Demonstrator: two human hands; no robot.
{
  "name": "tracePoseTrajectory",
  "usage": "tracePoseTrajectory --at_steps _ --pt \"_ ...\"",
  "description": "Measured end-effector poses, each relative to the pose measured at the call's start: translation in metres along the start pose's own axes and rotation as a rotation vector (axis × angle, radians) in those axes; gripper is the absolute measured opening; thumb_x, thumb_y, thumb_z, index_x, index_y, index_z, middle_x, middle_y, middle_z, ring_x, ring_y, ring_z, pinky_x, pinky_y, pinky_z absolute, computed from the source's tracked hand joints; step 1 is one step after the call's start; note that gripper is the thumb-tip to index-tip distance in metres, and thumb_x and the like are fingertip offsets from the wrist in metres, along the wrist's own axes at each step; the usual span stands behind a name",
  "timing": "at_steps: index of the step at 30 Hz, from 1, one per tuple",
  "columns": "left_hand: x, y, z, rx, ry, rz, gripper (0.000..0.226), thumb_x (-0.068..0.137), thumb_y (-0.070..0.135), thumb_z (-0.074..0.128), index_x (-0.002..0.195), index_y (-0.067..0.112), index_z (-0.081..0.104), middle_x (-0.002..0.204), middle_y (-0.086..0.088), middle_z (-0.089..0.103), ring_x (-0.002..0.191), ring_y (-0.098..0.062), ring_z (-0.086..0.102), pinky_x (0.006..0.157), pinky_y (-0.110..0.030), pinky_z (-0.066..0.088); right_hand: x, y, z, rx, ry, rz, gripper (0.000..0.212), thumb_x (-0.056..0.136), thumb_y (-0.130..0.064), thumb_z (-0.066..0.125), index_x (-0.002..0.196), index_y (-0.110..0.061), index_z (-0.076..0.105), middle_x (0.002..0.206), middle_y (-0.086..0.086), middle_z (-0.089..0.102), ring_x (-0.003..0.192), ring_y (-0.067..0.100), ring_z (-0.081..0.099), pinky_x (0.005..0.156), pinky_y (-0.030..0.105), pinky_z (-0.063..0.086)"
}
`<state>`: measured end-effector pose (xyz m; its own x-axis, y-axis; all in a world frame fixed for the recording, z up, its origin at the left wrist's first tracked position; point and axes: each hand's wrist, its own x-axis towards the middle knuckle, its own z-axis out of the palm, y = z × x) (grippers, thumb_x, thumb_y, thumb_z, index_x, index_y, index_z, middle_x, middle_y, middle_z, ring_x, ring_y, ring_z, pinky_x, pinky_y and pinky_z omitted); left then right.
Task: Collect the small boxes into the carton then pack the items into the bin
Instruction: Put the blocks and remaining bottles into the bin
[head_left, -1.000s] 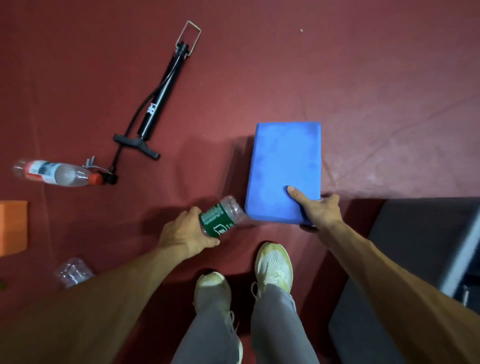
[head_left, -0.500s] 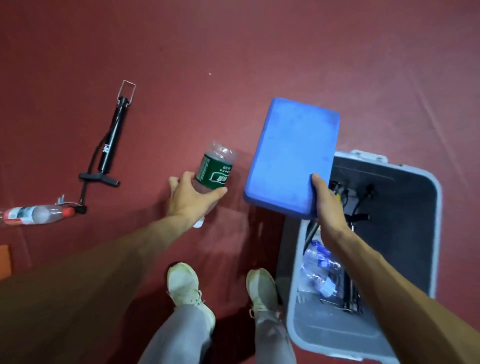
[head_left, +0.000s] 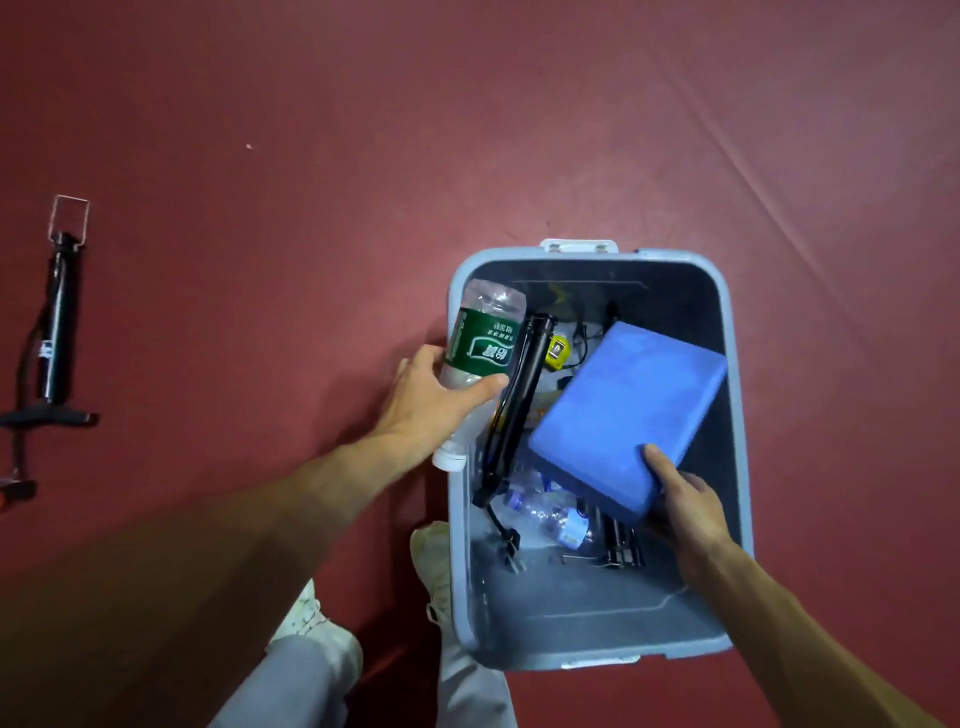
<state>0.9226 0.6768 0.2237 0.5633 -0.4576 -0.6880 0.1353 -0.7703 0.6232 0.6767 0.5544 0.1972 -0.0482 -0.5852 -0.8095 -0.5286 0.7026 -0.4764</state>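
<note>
A grey plastic bin (head_left: 736, 457) stands on the red floor in front of my feet. My right hand (head_left: 683, 506) grips a blue foam block (head_left: 626, 413) by its near corner, tilted, inside the bin's opening. My left hand (head_left: 428, 400) holds a clear bottle with a green label (head_left: 480, 343), cap end down, over the bin's left rim. Inside the bin lie a black pump (head_left: 519, 395), a crushed clear bottle (head_left: 548, 512), a yellow tape measure (head_left: 558, 351) and dark metal parts.
A second black hand pump (head_left: 54, 322) lies on the floor at the far left, its hose running to the frame edge. My two white shoes (head_left: 434, 561) stand just left of the bin. Open red floor stretches beyond the bin.
Both hands moved right, toward the bin. The blue block went from above the bin's left rim to inside the opening, and the bottle came over the left rim.
</note>
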Motion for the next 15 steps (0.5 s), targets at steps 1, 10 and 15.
tracePoseTrajectory --at_steps 1,10,15 --pt "0.002 -0.001 0.007 0.014 -0.010 -0.007 0.079 0.042 0.076 0.064 0.105 0.032 0.050 0.116 0.001 0.058 0.104 -0.018 0.060 0.093 -0.044 0.050 0.005 0.002 -0.006 -0.009 0.009 -0.017 0.036 0.083 -0.039 0.069 0.103 -0.009 0.062 0.092 0.003 0.067 0.073 0.019 0.063 0.053 0.027 0.052" --pt "0.016 0.000 0.041 0.129 -0.032 -0.046 0.096 0.045 0.075 0.069 0.122 0.021 0.049 0.120 -0.002 0.057 0.107 -0.021 0.059 0.095 -0.043 0.049 0.042 -0.016 0.019 0.066 -0.119 -0.050 0.052 0.088 -0.040 0.060 0.132 -0.014 0.052 0.130 0.001 0.060 0.116 0.019 0.059 0.104 0.043 0.045" --pt "0.016 0.004 0.049 0.202 -0.083 -0.069 0.080 0.063 0.061 0.075 0.125 0.018 0.046 0.125 -0.002 0.056 0.112 -0.021 0.056 0.097 -0.039 0.047 0.030 -0.030 0.039 -0.059 -0.214 -0.033 0.031 0.094 -0.037 0.055 0.116 -0.015 0.059 0.122 0.004 0.061 0.107 0.021 0.058 0.090 0.039 0.048"
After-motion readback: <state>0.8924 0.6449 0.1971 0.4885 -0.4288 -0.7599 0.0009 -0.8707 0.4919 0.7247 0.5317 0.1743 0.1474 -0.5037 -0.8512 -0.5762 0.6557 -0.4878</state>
